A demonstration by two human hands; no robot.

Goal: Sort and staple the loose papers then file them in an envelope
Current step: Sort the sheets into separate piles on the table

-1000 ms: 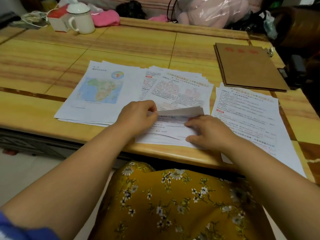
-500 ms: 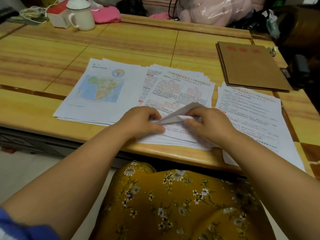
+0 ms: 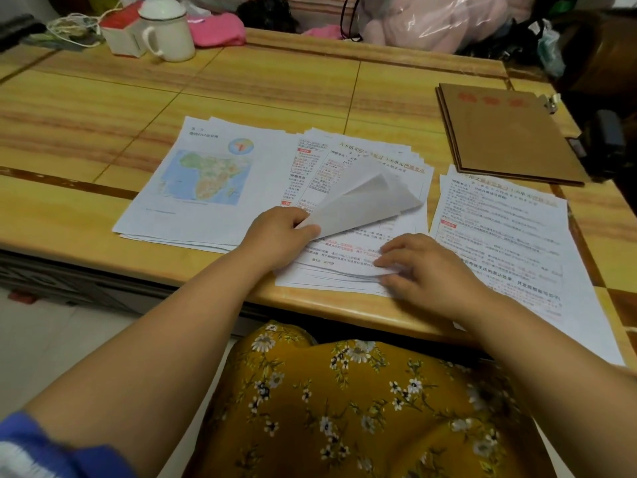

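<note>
Three groups of loose papers lie on the wooden table. A map sheet pile is on the left, a fanned text stack in the middle, and another text pile on the right. My left hand pinches the lower corners of lifted sheets, folded up and back so their blank undersides show. My right hand rests on the near edge of the middle stack, fingertips at the sheet edges. Brown envelopes lie at the back right.
A white lidded mug and a small box stand at the back left, with pink cloth beside them. Plastic bags crowd the far edge. A dark object and a metal clip sit by the envelopes.
My left hand has lifted the top sheets higher and folded them back toward the far right. My right hand let go of them and dropped to the stack's near edge.
</note>
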